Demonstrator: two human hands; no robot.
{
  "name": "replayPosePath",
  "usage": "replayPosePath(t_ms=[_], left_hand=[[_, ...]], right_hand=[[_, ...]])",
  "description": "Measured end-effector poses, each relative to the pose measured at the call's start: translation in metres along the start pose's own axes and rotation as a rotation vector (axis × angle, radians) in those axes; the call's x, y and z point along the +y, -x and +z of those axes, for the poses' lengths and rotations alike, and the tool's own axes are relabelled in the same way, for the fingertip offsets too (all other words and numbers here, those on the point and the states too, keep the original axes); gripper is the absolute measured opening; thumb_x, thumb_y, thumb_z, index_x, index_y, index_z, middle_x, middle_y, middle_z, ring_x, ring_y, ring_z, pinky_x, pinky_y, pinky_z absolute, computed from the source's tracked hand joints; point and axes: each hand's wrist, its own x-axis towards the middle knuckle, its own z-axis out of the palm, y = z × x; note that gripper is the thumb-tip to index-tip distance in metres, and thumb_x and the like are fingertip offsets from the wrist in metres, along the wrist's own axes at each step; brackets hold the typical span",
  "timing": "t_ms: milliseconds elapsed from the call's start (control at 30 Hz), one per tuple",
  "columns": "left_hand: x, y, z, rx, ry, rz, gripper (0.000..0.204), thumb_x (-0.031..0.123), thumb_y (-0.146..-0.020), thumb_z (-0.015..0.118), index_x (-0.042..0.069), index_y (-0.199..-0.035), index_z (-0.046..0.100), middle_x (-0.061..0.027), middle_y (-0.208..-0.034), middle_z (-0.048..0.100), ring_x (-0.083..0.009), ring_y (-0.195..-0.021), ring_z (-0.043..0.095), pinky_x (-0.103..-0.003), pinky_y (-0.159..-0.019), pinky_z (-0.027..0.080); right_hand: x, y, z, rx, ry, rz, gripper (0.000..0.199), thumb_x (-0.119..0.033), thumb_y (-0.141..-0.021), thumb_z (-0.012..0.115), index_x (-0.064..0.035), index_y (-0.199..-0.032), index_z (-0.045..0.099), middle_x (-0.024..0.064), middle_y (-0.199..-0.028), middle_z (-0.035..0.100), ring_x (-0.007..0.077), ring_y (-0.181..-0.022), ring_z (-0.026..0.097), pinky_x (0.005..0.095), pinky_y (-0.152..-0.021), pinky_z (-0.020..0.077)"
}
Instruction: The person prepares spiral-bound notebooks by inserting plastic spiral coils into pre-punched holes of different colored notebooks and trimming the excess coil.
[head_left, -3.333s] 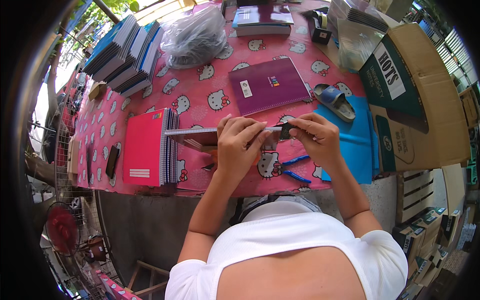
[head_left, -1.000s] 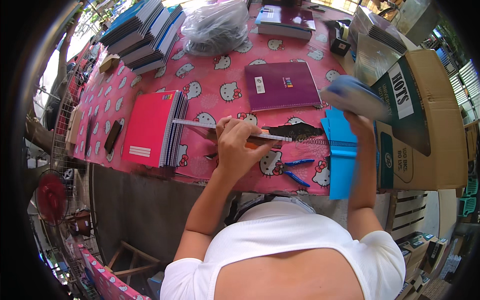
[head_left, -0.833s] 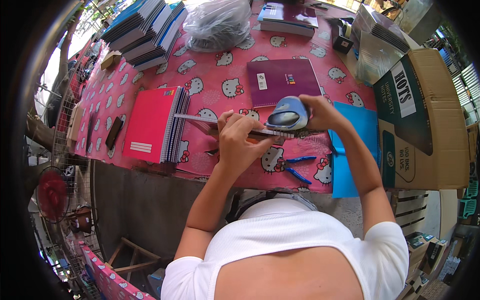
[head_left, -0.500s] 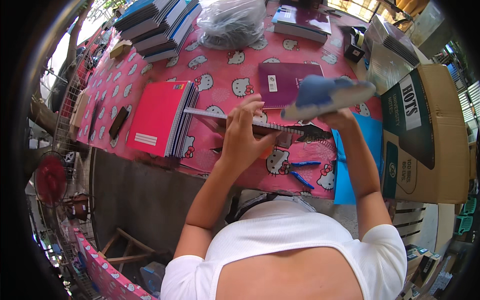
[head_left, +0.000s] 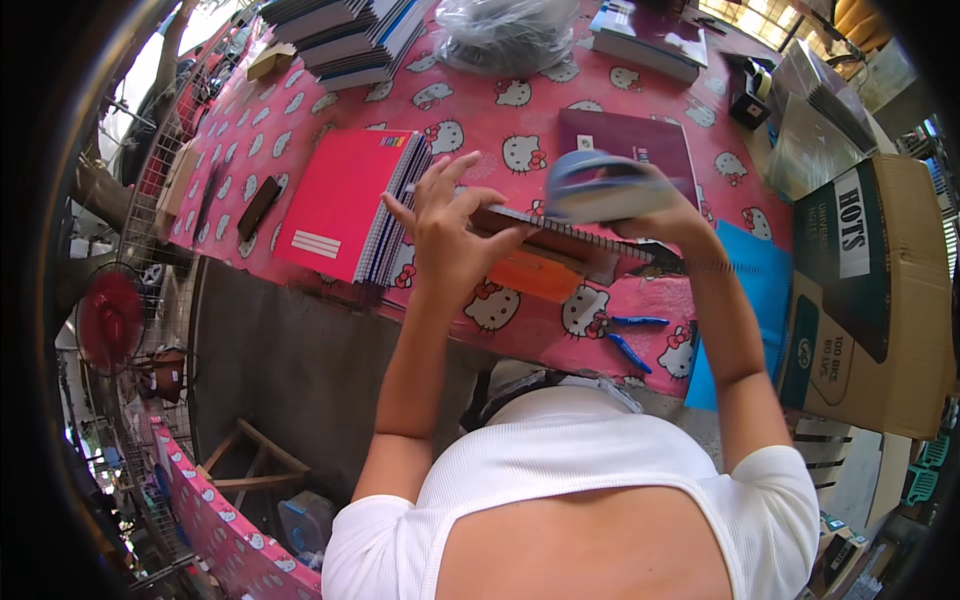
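My left hand (head_left: 445, 215) has its fingers spread, with thumb and index finger on either side of the upper edge of a notebook (head_left: 575, 238). The notebook stands on edge, and its punched edge faces up. A dark spiral wire (head_left: 725, 265) extends past its right end. My right hand (head_left: 655, 215) is closed around a blue slipper (head_left: 605, 192) with a pale sole, blurred by motion, above that edge. Below the notebook lies a flat orange piece (head_left: 540, 275). Blue-handled pliers (head_left: 640, 322) rest nearer me.
Red notebooks (head_left: 345, 205) are stacked at left, beside a dark phone-like bar (head_left: 260, 208). A purple notebook (head_left: 635, 140) lies behind my hands. Right of my arm are a blue cover sheet (head_left: 752, 300) and a cardboard box (head_left: 900, 300). Notebook stacks (head_left: 350, 40) and a plastic bag (head_left: 505, 35) stand farther back.
The slipper has swung left and tilted, coming over the notebook's upper edge. My left hand has moved left along it with fingers spreading wider. The whole view has shifted slightly; the orange piece shows more.
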Motion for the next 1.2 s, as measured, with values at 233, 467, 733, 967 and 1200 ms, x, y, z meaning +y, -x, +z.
replayPosePath(t_ms=[233, 467, 733, 967, 1200], left_hand=[[-0.022, -0.002, 0.001, 0.076, 0.156, 0.086, 0.036, 0.020, -0.055, 0.087, 0.007, -0.084, 0.069, -0.0123, -0.123, 0.057, -0.0294, -0.110, 0.056, -0.037, -0.092, 0.046], [-0.042, -0.004, -0.009, 0.198, 0.222, -0.029, 0.040, 0.019, -0.056, 0.087, 0.005, -0.086, 0.068, -0.0156, -0.122, 0.055, -0.0289, -0.105, 0.058, -0.039, -0.087, 0.050], [-0.072, 0.005, 0.004, 0.139, 0.680, -0.282, 0.052, 0.015, -0.063, 0.085, 0.004, -0.107, 0.060, -0.0111, -0.111, 0.061, -0.0204, -0.099, 0.062, -0.032, -0.084, 0.052], [-0.080, 0.012, 0.007, 0.163, 1.006, -0.415, 0.039, -0.007, -0.076, 0.070, 0.000, -0.112, 0.060, -0.0079, -0.103, 0.065, -0.0133, -0.094, 0.062, -0.027, -0.085, 0.052], [-0.088, 0.013, 0.003, 0.154, 1.090, -0.455, 0.035, -0.010, -0.079, 0.065, 0.001, -0.112, 0.064, -0.0069, -0.098, 0.067, -0.0122, -0.091, 0.063, -0.024, -0.082, 0.052]], right_hand=[[0.004, -0.015, 0.006, -0.046, -0.209, -0.022, 0.056, 0.001, -0.060, 0.069, -0.0022, -0.115, 0.058, 0.0034, -0.099, 0.065, 0.0120, -0.087, 0.059, 0.0286, -0.077, 0.0499], [-0.010, -0.049, 0.039, -0.002, 0.487, -0.147, 0.052, 0.006, -0.061, 0.063, 0.0016, -0.113, 0.059, 0.0044, -0.092, 0.064, 0.0117, -0.085, 0.060, 0.0280, -0.072, 0.0503], [-0.009, -0.074, 0.045, -0.101, 0.369, 0.068, 0.056, 0.002, -0.062, 0.068, 0.0013, -0.117, 0.057, 0.0078, -0.103, 0.064, 0.0153, -0.093, 0.061, 0.0289, -0.082, 0.0487], [0.001, -0.099, 0.049, 0.034, 0.989, 0.142, 0.051, -0.001, -0.059, 0.066, -0.0029, -0.110, 0.061, 0.0090, -0.092, 0.068, 0.0214, -0.084, 0.065, 0.0355, -0.073, 0.0518], [0.002, -0.080, 0.051, 0.031, 0.883, 0.089, 0.033, -0.009, -0.069, 0.064, -0.0103, -0.102, 0.060, 0.0168, -0.100, 0.065, 0.0335, -0.091, 0.063, 0.0388, -0.077, 0.0506]])
